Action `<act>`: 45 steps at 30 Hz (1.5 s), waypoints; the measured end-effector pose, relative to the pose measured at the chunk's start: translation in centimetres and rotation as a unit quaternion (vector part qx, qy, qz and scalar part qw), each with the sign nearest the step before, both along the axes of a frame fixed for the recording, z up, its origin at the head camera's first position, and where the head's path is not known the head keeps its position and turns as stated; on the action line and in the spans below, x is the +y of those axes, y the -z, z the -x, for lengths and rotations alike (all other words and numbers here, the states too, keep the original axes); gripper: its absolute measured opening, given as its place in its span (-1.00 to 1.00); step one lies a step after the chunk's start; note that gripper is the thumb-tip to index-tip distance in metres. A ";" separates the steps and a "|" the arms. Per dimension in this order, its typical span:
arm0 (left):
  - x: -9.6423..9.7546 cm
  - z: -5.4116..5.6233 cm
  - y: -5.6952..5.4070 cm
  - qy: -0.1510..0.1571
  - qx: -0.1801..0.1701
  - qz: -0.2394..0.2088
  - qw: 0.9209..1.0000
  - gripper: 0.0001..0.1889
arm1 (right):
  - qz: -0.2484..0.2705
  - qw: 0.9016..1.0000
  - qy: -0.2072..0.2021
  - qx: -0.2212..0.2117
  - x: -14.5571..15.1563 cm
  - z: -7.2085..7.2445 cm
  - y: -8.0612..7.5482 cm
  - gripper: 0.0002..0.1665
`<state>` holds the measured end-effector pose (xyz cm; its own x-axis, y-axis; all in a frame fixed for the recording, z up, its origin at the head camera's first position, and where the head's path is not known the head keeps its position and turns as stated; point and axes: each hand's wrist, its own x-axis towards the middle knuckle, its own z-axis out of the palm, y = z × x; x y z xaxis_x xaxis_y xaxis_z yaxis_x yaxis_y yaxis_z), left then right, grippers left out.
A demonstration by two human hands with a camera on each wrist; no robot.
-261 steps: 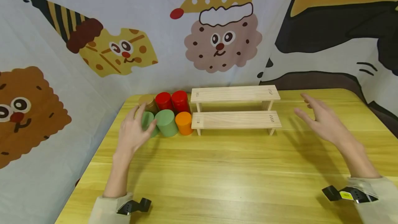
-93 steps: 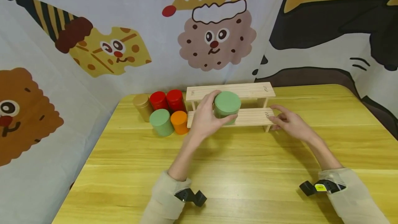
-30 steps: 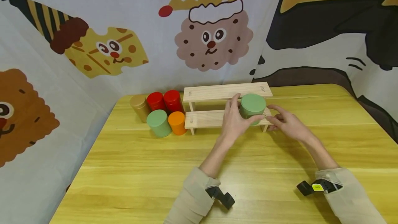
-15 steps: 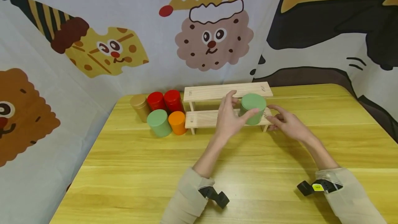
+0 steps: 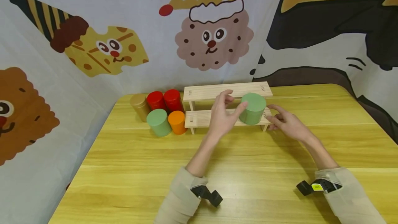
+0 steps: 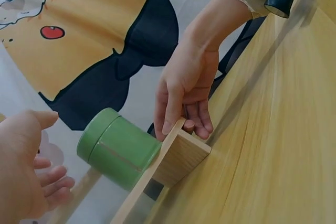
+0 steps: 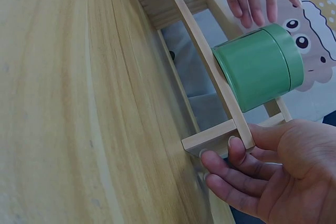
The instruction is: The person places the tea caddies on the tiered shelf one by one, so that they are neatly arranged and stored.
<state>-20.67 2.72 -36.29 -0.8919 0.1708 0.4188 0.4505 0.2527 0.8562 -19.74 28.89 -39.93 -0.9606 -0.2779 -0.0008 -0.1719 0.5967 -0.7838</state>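
Note:
A green lidded canister (image 5: 253, 109) stands upright at the right end of the lower plank of a two-tier wooden rack (image 5: 202, 118). My left hand (image 5: 221, 122) is just left of it, fingers apart and empty. In the left wrist view a gap shows between the left hand (image 6: 23, 166) and the canister (image 6: 121, 145). My right hand (image 5: 290, 125) pinches the right end of the lower plank, thumb above and fingers beneath, as the right wrist view shows on the plank (image 7: 210, 69).
Left of the rack stand a second green canister (image 5: 159, 123), an orange one (image 5: 177, 123), two red ones (image 5: 173, 100) and a tan one (image 5: 140, 107). A cartoon-printed cloth (image 5: 161, 68) hangs behind the wooden table (image 5: 130, 172).
My left hand has carried one green canister from the left group to the lower plank's right end, let go and drawn back left. The right hand has come to the plank's end and stayed.

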 end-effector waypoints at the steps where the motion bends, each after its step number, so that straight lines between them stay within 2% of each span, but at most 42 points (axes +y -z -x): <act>1: -0.2 0.0 0.0 0.000 0.002 -0.002 1.000 -0.33 | -0.001 1.000 0.000 -0.001 0.0 0.0 0.0 -0.25; 11: -2.6 0.3 0.6 -0.012 0.002 0.002 1.000 -0.41 | 0.000 1.000 -0.002 -0.002 -0.1 0.1 0.0 -0.27; 24: -5.6 0.2 0.9 -0.036 0.029 0.009 0.999 -0.48 | -0.001 1.000 -0.002 -0.006 -0.1 0.1 0.1 -0.25; 39: -9.3 0.5 1.3 -0.069 0.083 0.019 0.994 -0.54 | -0.002 1.000 0.000 -0.002 0.0 0.1 0.1 -0.25; 45: -11.1 0.3 1.5 -0.082 0.088 0.028 0.992 -0.54 | -0.004 1.000 -0.003 0.004 0.0 0.1 0.1 -0.26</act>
